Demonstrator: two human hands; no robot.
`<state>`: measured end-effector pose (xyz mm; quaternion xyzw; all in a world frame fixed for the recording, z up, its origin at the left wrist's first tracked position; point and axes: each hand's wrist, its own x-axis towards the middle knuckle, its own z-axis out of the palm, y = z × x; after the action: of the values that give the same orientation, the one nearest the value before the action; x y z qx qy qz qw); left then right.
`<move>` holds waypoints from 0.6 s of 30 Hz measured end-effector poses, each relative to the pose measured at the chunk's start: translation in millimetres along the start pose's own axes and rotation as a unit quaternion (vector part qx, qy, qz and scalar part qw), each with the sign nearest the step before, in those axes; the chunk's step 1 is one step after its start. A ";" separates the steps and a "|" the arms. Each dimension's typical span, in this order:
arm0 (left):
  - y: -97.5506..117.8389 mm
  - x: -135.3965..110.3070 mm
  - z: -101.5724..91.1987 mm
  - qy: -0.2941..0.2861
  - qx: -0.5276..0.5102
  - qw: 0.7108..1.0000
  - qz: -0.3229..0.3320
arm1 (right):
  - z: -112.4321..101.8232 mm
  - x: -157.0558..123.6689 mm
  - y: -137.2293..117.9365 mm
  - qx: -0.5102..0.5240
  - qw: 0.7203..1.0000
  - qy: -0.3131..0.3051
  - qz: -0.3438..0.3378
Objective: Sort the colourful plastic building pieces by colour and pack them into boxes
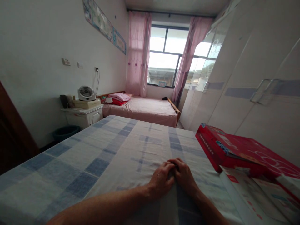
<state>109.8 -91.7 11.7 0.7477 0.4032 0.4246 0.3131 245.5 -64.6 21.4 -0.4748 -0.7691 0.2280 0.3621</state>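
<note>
Both hands rest side by side on a blue-and-white checked sheet (112, 150) that covers the bed in front of me. My left hand (161, 179) lies palm down with its fingers curled onto the cloth. My right hand (184, 175) touches it, fingers bent and pressed against the sheet. Whether either hand pinches a fold of the fabric is hidden under the fingers. A flat red cardboard box (236, 150) lies on the bed just right of my right hand.
White printed boxes (255, 197) lie under the red box at the right edge. A white wardrobe (253, 81) lines the right wall. Beyond are a pink bed (145, 109), a bedside cabinet (84, 115) with a small fan (86, 92), a dark bin (65, 132) and a curtained window.
</note>
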 end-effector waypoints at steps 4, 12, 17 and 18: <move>1.0 0.2 0.9 -0.005 0.008 1.000 0.003 | 0.6 0.2 0.8 0.006 1.000 -0.002 0.000; -2.1 0.3 1.5 -0.008 0.016 1.000 0.003 | -0.2 -0.5 2.6 0.015 1.000 -0.007 0.008; -4.8 0.0 2.6 -0.008 0.018 1.000 0.009 | -0.5 -0.8 2.0 0.016 1.000 -0.007 0.012; -5.0 0.0 2.8 -0.008 0.018 1.000 0.011 | -0.2 -0.6 2.7 0.016 1.000 -0.007 0.010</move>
<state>110.5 -89.7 6.4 0.7613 0.3997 0.4144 0.2981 247.4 -64.0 19.4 -0.4754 -0.7628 0.2470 0.3622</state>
